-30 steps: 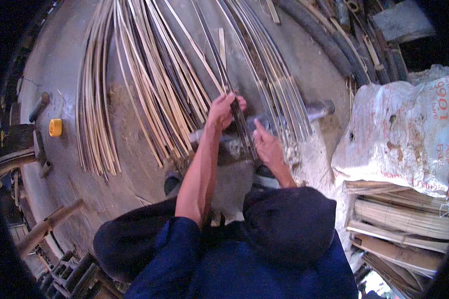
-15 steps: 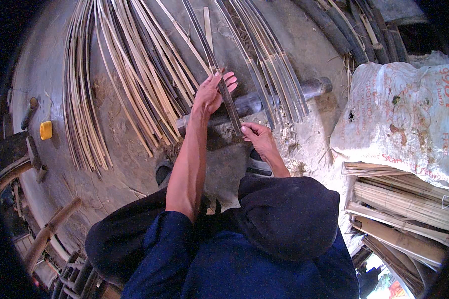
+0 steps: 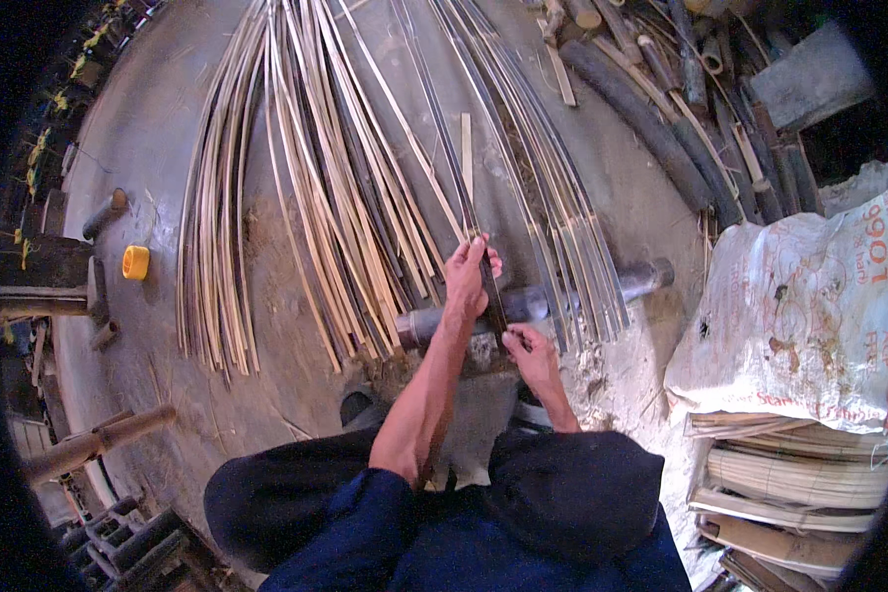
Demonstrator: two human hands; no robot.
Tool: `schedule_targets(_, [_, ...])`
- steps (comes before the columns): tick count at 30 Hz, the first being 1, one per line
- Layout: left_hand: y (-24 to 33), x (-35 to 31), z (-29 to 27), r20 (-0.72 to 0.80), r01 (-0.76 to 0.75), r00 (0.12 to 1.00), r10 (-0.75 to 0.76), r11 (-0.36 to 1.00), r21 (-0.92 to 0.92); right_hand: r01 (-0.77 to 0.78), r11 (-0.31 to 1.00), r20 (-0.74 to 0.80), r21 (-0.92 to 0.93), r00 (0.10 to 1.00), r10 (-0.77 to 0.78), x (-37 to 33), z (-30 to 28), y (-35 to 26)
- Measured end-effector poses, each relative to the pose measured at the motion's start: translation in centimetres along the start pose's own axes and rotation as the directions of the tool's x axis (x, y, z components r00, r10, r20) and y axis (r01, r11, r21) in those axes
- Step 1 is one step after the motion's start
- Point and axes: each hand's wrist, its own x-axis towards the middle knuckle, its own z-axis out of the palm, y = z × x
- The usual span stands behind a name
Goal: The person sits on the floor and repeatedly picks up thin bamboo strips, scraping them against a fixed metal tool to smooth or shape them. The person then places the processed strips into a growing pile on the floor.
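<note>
Your left hand (image 3: 468,280) and right hand (image 3: 537,357) are pinched closed on a dark strip (image 3: 492,292) (the fanned pale strips (image 3: 340,217) lie unheld).

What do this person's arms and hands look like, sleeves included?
The left sleeve is dark blue and ends near the elbow; the left forearm below it is bare. The right forearm is bare where it shows. The left hand and right hand wear no gloves, and no watch or ring can be seen.

The right hand (image 3: 534,357) has closed, seemingly onto the dark strip (image 3: 494,298).
</note>
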Motion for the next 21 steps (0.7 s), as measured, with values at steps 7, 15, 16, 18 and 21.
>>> schedule_targets(7, [-0.6, -0.1, 0.2, -0.079, 0.032, 0.996, -0.039, 0.996, -0.077, -0.113, 0.991, 0.034, 0.072, 0.993, 0.111, -1.1, -0.7, -2.2])
schedule_targets(15, [0.8, 0.6, -1.7, 0.054, -0.081, 0.996, 0.069, 0.96, 0.267, -0.046, 0.993, -0.072, -0.109, 0.997, 0.038, -5.8, -5.9, -0.6])
schedule_targets(16, [1.4, 0.6, -1.7, -0.003, -0.105, 0.991, 0.133, 0.795, 0.598, -0.061, 0.994, -0.101, -0.089, 0.994, 0.052, -6.5, -6.7, 0.1])
schedule_targets(18, [1.1, 0.2, -1.4, 0.036, -0.237, 0.943, 0.331, 0.59, 0.771, -0.2, 0.98, -0.172, 0.015, 0.965, 0.199, -8.0, -7.8, 1.1])
schedule_targets(21, [1.2, -0.9, -1.3, 0.121, -0.294, 0.856, 0.502, 0.282, 0.913, -0.226, 0.959, -0.271, 0.172, 0.925, 0.266, -9.0, -8.1, 3.3])
